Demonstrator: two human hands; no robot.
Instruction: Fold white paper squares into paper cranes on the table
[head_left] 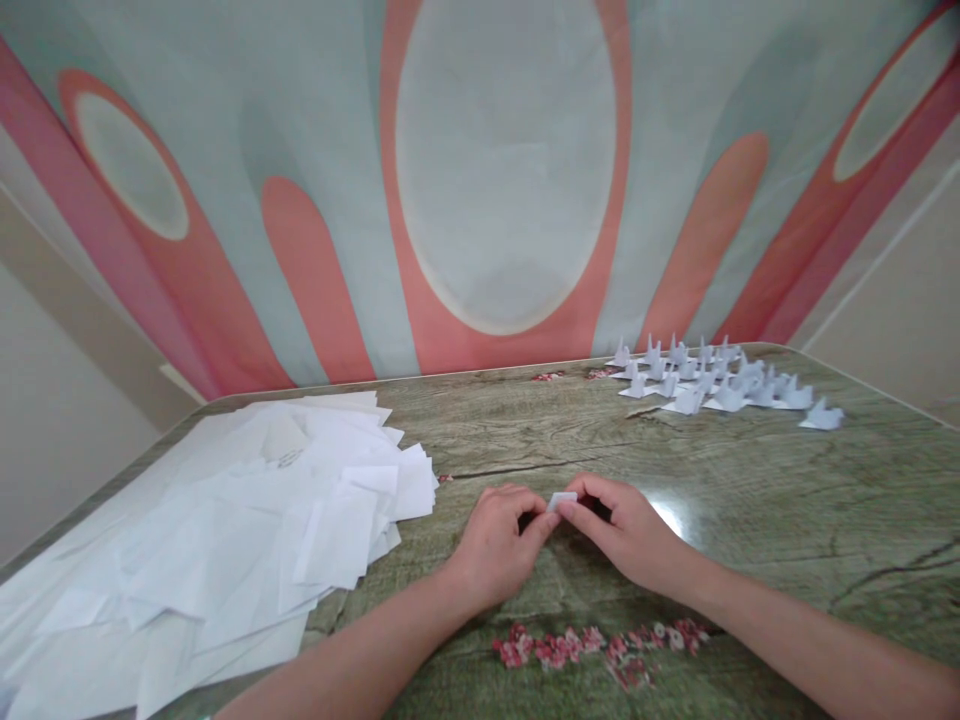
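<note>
Small folded white paper [561, 499], pinched by left hand [495, 545] and right hand [628, 532]; lies between them, long axis roughly hand-to-hand.

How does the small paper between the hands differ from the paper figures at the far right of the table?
The held paper is pinched by the left hand and right hand; the paper figures stand untouched. The held paper is one piece; the paper figures form a group. The held paper shows a small plain patch; the paper figures have raised points. Both look white.
</note>
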